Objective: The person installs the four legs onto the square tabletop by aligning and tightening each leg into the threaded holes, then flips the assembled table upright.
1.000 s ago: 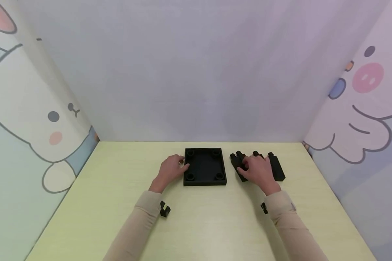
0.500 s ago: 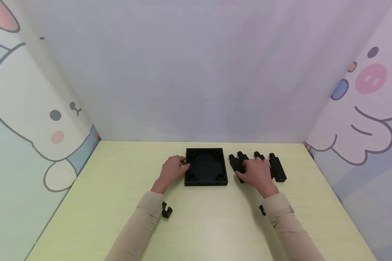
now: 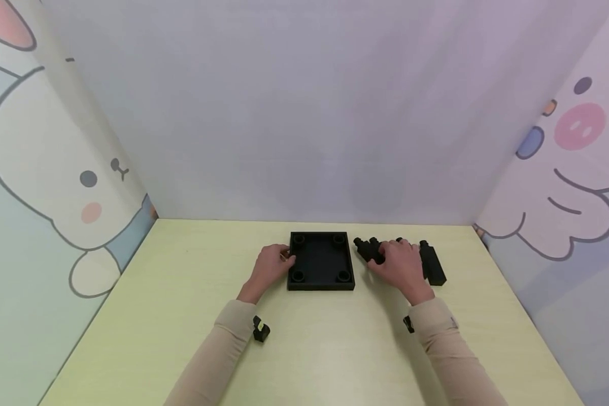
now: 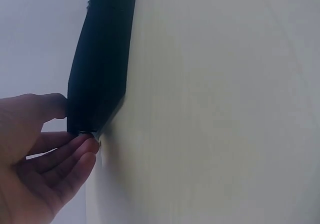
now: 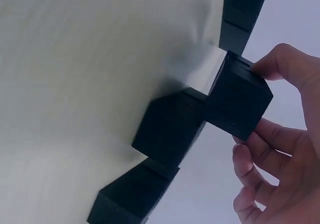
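Note:
My left hand (image 3: 267,266) holds the left edge of a black square tray (image 3: 321,288) with a raised rim and round sockets in its corners. In the left wrist view, the thumb and curled fingers (image 4: 80,159) sit at the near end of the tray (image 4: 100,58). To the right, my right hand (image 3: 401,268) pinches a black square-sided leg (image 5: 240,96) between thumb and fingers, its lower end raised toward the wrist camera. Other black legs lie beside it, one leg (image 3: 433,265) plainly visible right of the hand, others partly hidden beneath it.
The pale yellow table (image 3: 314,349) meets a plain curtain (image 3: 304,113) at the back. Cartoon-printed side walls stand left and right. More legs (image 5: 170,126) lie close to the held one in the right wrist view.
The leg in my right hand has tilted, its lower end coming up off the table and its narrow end shifting slightly left. My left hand stays at the tray. The head view has shifted slightly.

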Action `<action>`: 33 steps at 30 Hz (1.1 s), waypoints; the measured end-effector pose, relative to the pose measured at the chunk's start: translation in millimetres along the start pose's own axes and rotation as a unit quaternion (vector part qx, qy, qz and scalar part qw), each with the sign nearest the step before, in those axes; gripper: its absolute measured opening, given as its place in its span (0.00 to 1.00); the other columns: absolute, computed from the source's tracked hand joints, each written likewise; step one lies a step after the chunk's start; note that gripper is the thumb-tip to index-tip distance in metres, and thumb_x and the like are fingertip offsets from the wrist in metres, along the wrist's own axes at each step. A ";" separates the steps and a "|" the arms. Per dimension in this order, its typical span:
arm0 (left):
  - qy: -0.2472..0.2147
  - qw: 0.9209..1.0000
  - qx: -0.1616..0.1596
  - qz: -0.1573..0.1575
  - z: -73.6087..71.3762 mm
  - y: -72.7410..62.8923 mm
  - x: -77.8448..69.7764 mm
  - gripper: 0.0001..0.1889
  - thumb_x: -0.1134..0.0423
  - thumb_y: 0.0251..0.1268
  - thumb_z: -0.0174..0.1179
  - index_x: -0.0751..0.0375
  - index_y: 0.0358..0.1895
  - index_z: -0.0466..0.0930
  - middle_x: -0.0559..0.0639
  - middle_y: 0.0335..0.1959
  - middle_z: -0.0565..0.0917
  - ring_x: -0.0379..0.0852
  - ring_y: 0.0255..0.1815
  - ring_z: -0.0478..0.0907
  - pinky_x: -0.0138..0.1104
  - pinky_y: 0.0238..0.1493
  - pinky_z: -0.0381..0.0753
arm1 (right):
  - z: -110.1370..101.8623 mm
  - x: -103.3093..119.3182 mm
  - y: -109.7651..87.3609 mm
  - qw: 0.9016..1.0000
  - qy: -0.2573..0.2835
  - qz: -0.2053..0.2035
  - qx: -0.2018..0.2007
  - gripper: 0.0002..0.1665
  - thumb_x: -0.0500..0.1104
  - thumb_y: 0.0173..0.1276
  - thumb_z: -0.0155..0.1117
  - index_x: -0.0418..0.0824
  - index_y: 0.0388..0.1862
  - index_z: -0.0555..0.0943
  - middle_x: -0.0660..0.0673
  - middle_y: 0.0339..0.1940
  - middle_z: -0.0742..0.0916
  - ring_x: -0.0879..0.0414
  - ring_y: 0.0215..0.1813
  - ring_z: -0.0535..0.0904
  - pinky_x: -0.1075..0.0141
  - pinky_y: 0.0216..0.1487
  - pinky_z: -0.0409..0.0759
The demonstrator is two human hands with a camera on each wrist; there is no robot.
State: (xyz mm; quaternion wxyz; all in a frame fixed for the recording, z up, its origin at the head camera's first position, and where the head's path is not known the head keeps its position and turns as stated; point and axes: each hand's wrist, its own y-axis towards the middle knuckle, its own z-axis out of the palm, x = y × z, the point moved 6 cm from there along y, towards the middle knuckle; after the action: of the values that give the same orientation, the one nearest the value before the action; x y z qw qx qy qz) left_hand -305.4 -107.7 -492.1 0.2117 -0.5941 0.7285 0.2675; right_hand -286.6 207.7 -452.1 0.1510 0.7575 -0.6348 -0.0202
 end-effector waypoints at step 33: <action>-0.013 1.000 -0.015 -0.001 -0.2 -1.0 0.6 0.14 0.60 0.66 0.65 0.65 0.48 0.88 0.55 0.36 0.90 0.46 0.33 0.86 0.40 0.37 0.85 | -34.7 40.1 48.1 0.997 0.062 -0.050 0.006 0.22 0.55 0.68 0.64 0.39 0.46 0.87 0.39 0.46 0.89 0.38 0.52 0.80 0.43 0.55 0.71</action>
State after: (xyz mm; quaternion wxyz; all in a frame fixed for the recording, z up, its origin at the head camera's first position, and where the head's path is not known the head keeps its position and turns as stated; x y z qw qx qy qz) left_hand -304.6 -108.4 -492.5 0.2126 -0.5943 0.7209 0.2862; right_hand -317.1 168.8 -400.3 0.1841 0.7890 -0.5857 0.0233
